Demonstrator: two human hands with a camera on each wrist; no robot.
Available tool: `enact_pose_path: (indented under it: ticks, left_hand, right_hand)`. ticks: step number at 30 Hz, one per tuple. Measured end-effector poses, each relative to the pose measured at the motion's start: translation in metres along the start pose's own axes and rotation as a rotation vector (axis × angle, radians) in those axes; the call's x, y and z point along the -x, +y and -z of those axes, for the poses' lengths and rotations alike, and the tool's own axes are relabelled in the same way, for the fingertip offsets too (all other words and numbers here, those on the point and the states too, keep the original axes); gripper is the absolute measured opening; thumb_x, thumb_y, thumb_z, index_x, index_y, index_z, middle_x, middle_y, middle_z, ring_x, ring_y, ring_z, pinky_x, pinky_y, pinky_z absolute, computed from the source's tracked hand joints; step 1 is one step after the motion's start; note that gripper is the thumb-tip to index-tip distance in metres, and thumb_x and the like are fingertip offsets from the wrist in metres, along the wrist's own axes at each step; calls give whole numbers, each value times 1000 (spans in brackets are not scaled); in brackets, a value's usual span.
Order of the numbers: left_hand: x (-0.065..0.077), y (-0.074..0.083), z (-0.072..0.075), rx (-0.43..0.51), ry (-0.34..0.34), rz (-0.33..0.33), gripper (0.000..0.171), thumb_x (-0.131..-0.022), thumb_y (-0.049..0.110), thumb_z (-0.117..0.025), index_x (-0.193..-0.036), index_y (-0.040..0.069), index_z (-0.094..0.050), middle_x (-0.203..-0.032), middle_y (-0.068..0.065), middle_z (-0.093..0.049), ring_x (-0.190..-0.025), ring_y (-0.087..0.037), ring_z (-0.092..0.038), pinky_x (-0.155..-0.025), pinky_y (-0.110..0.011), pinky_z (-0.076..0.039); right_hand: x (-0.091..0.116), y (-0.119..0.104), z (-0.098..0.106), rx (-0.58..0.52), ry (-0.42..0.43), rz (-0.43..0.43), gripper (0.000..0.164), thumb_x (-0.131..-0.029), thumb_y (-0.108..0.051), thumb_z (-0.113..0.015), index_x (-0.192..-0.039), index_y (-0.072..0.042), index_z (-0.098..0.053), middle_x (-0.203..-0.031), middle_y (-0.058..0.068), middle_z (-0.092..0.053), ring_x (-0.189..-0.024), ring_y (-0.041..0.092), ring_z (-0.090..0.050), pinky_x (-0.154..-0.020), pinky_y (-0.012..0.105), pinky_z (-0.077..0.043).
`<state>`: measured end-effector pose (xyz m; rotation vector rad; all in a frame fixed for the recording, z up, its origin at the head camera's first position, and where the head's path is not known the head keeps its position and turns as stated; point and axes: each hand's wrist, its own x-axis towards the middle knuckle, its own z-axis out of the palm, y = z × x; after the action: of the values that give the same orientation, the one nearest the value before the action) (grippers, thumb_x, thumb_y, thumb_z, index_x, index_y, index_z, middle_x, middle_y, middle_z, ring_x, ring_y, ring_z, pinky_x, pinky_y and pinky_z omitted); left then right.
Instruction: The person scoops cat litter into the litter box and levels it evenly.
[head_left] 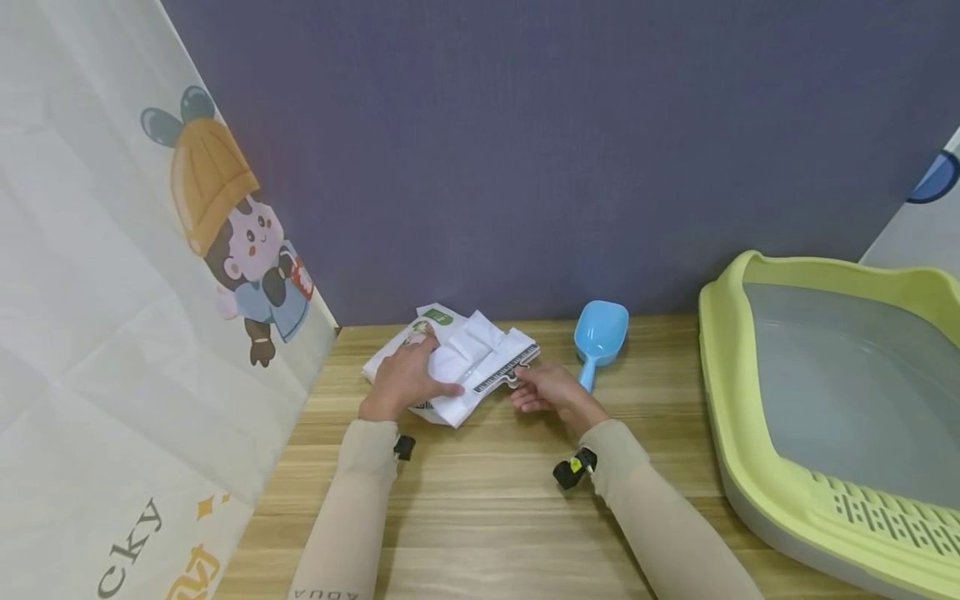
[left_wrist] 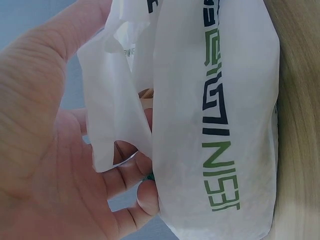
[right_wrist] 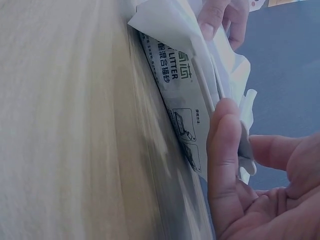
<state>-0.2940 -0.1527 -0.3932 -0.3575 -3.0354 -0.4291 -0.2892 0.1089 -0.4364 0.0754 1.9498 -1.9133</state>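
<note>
A white bag of cat litter (head_left: 450, 362), its top folded over, lies at the back of the wooden table. Printed lettering runs down the bag (left_wrist: 180, 115) in the left wrist view. My left hand (head_left: 405, 375) grips the bag's left side, thumb across the folded top and fingers at the far side. A clip (head_left: 504, 372) with a black-and-white piano-key pattern sits along the fold's right edge. My right hand (head_left: 553, 388) pinches this clip between thumb and fingers; in the right wrist view the fingers partly hide the clip (right_wrist: 244, 150).
Just right of the bag, a light blue scoop (head_left: 600, 331) rests on the table (head_left: 480, 517), handle toward me. A large yellow-green and grey litter box (head_left: 723, 375) stands at the right. A dark panel (head_left: 525, 167) rises behind, and a printed white sheet (head_left: 97, 333) borders the left.
</note>
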Motion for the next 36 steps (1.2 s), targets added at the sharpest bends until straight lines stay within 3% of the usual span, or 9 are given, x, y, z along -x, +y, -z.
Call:
enact_pose_path:
  ticks: [12,25,36]
  left_hand:
    - [-4,5,-1,12,14,10,100,-68,62,-85,-145,11,-50,-138,-14,-63,-122,-38,-62,-94,-57,-52]
    - [-8,11,-1,29,11,20,100,-69,62,-85,-146,11,-49,-138,-14,-63,-123,-37,-61,-95,-57,-52]
    - [-11,14,0,27,16,31,101,-70,61,-85,-148,11,-48,-146,-14,-58,-127,-39,-59,-96,-58,-51]
  right_hand:
    - [-1,-6,11,41,-16,-24,25,-106,-19,-51,-110,5,-58,-69,3,-68,-57,8,-66,-57,20,-55]
    - [-4,-13,27,107,-27,-48,22,-106,-21,-51,-105,0,-58,-70,2,-68,-58,8,-66,-57,20,-55]
    - [-5,-24,48,141,-25,-31,29,-104,-20,-53,-99,7,-62,-67,2,-68,-56,6,-65,-56,20,-55]
